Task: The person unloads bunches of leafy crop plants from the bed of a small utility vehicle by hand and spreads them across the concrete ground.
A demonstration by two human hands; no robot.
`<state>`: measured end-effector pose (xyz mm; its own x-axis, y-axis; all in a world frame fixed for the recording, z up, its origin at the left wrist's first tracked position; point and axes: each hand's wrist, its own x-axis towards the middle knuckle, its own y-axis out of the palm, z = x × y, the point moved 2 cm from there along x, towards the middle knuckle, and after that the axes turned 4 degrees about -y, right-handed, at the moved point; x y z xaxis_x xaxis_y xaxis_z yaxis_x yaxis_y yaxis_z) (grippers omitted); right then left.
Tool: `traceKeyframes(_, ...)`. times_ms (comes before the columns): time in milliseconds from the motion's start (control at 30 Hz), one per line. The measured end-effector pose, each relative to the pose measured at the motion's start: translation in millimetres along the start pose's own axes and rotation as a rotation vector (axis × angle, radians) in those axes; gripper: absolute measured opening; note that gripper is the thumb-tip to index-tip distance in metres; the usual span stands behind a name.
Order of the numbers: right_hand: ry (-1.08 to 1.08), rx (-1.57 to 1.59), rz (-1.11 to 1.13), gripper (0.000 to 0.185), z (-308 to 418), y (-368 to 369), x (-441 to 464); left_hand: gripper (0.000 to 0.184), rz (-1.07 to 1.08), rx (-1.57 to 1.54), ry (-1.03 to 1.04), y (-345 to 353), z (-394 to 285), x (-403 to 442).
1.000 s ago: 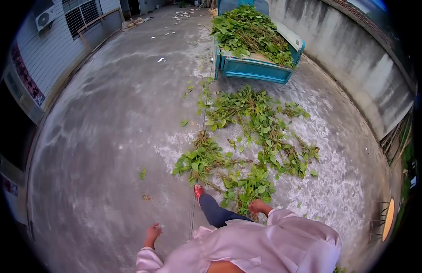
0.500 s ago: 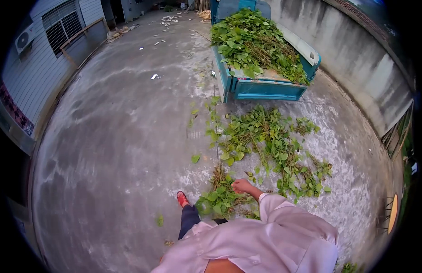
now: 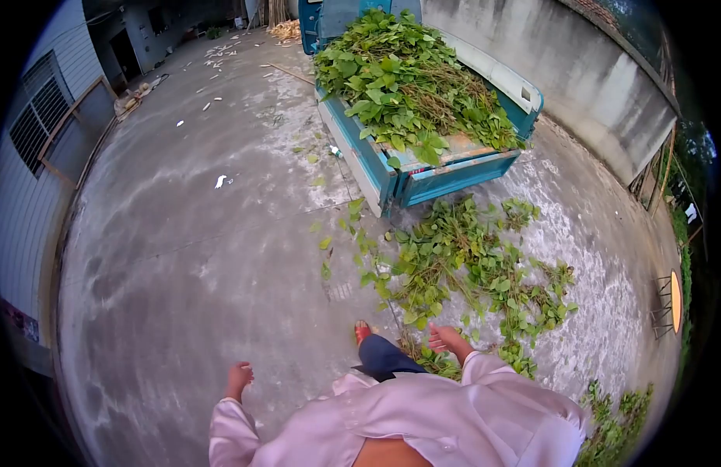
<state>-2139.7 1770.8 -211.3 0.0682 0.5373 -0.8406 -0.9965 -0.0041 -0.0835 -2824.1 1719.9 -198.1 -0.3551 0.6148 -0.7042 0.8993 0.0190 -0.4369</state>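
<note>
So the 2 hands are well apart here. Left hand (image 3: 240, 377) hangs out over bare concrete (image 3: 181, 303), fingers loosely curled but not in a fist, touching nothing I can see. Right hand (image 3: 446, 340) is half open, fingers slack and a bit spread, just above the near end of the leafy stalks (image 3: 461, 253) in this view. Can't tell if the fingertips brush any leaves, but it doesn't look like it's gripping anything.

Those stalks lie strewn on the ground from near the right hand up to the tailgate (image 3: 459, 179) of a blue truck. A big leafy heap (image 3: 407, 82) sits in the truck bed, and another green clump (image 3: 619, 426) is down at lower right. 1 red shoe (image 3: 362, 332) shows between the hands, nearer the right.
</note>
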Motion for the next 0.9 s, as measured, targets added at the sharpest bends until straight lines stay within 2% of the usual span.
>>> traceKeyframes(67, 0.034, 0.057, -0.002, 0.075, 43, 13, 20, 0.029, 0.012, 0.065, 0.116, -1, -93, 54)
traceKeyframes(167, 0.071, 0.079, -0.043, 0.083, 105, 27, 79, 0.029, 0.092, -0.054, 0.246, 18, -199, 110)
traceKeyframes(200, 0.067, 0.092, -0.040, 0.090, 131, 31, 96, 0.030, 0.125, -0.049, 0.192, 25, -225, 122)
traceKeyframes(300, 0.042, 0.147, -0.083, 0.090, 229, 42, 134, 0.032, 0.279, 0.153, 0.051, 35, -261, 152)
traceKeyframes(367, -0.013, 0.199, -0.032, 0.094, 302, 50, 157, 0.032, 0.359, 0.251, 0.058, 29, -269, 178)
traceKeyframes(433, -0.059, 0.258, 0.017, 0.099, 377, 61, 175, 0.031, 0.289, 0.343, 0.063, 15, -294, 187)
traceKeyframes(500, -0.123, 0.303, 0.008, 0.099, 450, 76, 189, 0.033, 0.286, 0.154, -0.068, -4, -315, 197)
traceKeyframes(600, -0.195, 0.400, -0.027, 0.099, 543, 96, 222, 0.036, 0.371, 0.563, -0.068, -40, -286, 302)
traceKeyframes(700, -0.255, 0.509, -0.035, 0.103, 607, 110, 268, 0.037, 0.327, 0.307, -0.211, -78, -313, 401)
traceKeyframes(733, -0.263, 0.543, -0.053, 0.104, 629, 117, 277, 0.036, 0.293, 0.224, -0.229, -93, -352, 420)
traceKeyframes(800, -0.256, 0.596, -0.088, 0.104, 661, 128, 291, 0.037, 0.247, 0.379, -0.016, -110, -468, 444)
traceKeyframes(867, -0.266, 0.654, -0.118, 0.104, 694, 131, 315, 0.039, 0.208, 0.219, 0.025, -111, -549, 500)
traceKeyframes(900, -0.288, 0.646, -0.131, 0.105, 711, 131, 320, 0.040, 0.194, -0.008, -0.062, -109, -583, 536)
